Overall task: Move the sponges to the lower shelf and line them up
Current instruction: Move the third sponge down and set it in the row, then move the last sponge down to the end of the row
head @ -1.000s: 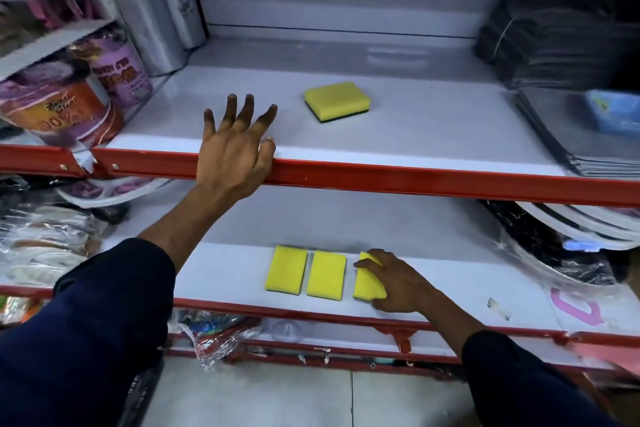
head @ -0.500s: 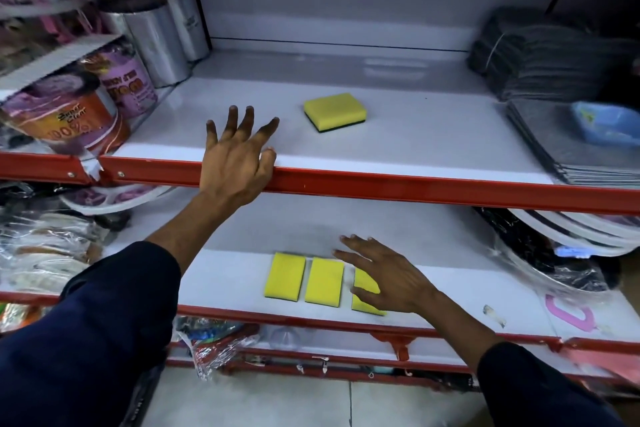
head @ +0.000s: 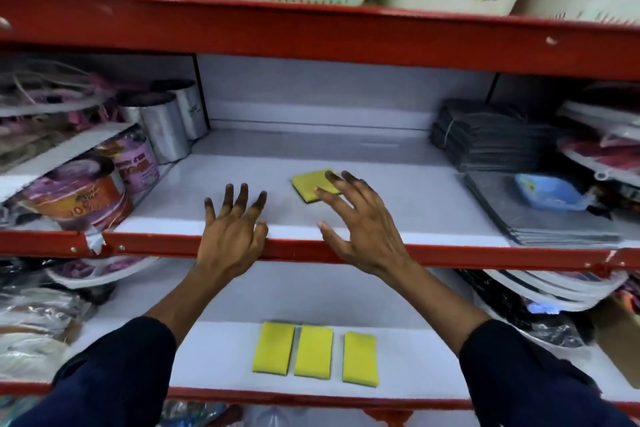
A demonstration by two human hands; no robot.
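Observation:
Three yellow sponges lie side by side on the white lower shelf [head: 415, 357]: the left one [head: 273, 347], the middle one [head: 313, 350] and the right one [head: 360, 358], which sits a little apart. A fourth yellow sponge with a dark underside [head: 310, 184] lies on the upper shelf [head: 398, 198]. My right hand [head: 360, 218] is above that shelf's red front edge, fingers spread, fingertips over the sponge's near right corner and holding nothing. My left hand [head: 232, 236] rests open on the red edge, left of the sponge.
Foil rolls [head: 166, 128] and printed tubs [head: 86, 191] crowd the upper shelf's left. Folded grey cloths [head: 491, 135] and grey mats with a blue packet [head: 543, 194] fill its right. Stacked plates [head: 554, 288] sit at the lower shelf's right, bagged goods [head: 34, 315] at its left.
My right hand left the third sponge on the lower shelf and rose to the upper shelf, reaching the remaining sponge. The view tilted upward. My left hand stayed on the red edge.

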